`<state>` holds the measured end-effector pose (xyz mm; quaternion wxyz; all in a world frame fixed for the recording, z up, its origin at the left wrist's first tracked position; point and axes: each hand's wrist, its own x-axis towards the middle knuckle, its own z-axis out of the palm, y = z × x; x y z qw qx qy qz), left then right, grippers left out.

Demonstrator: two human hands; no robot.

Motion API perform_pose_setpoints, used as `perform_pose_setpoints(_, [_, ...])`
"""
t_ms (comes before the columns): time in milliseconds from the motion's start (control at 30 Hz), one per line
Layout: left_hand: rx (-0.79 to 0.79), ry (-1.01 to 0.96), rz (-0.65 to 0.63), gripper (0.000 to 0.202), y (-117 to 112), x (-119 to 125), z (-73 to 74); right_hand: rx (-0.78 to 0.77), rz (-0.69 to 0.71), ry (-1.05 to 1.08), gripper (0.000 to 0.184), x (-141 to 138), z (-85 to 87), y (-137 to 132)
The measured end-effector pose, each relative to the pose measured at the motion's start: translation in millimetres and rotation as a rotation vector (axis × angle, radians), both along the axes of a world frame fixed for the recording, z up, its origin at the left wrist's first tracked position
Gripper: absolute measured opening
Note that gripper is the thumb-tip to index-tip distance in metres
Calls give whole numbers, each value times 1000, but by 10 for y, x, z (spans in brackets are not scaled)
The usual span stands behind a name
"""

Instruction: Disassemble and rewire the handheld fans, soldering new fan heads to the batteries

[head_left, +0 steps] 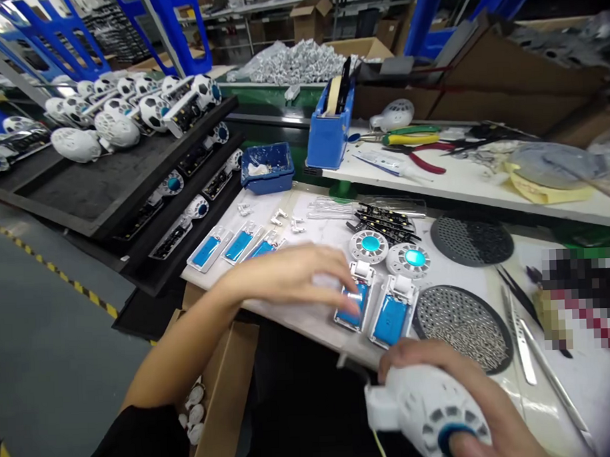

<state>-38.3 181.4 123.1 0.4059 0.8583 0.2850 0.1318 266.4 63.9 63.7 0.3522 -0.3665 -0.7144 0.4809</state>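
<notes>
Over the wearer's head view, I see the right hand [498, 398] gripping a rounded white housing [426, 401] by the near edge of the table [308, 316]; the left hand [286, 272], fingers parted, is at a blue pack [347, 318], contact unclear, with another blue pack [389, 321] just beside it.

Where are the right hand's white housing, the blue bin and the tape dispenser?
White housing [416, 403], head view: its shell.
Blue bin [269, 183], head view: front wall.
Tape dispenser [326, 140], head view: blue body.
</notes>
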Motion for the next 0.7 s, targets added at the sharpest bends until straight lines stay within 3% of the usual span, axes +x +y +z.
perform_pose_setpoints(67, [368, 351, 324, 27, 200, -113, -53, -116, -125, 82, 54, 49, -81, 13])
perform_pose_setpoints(133, [547, 644, 517, 30, 384, -194, -165, -170, -258, 159, 47, 85, -146, 55])
perform_pose_setpoints(267, [529, 757, 501, 29, 613, -235, -363, -159, -369, 205, 44, 94, -148, 142])
perform_pose_setpoints(367, [521, 753, 474, 28, 617, -229, -359, -174, -404, 231, 47, 49, -83, 156])
perform_pose_setpoints(500, [550, 568, 468, 32, 273, -200, -231, -234, -421, 257, 55, 4, -68, 125])
perform_pose_setpoints(600, [568, 225, 443, 36, -240, -131, -169, -252, -392, 238, 55, -15, -96, 100])
perform_pose_setpoints(700, [641, -6, 328, 39, -750, -41, -160, -247, -350, 205, 51, -73, -98, 87])
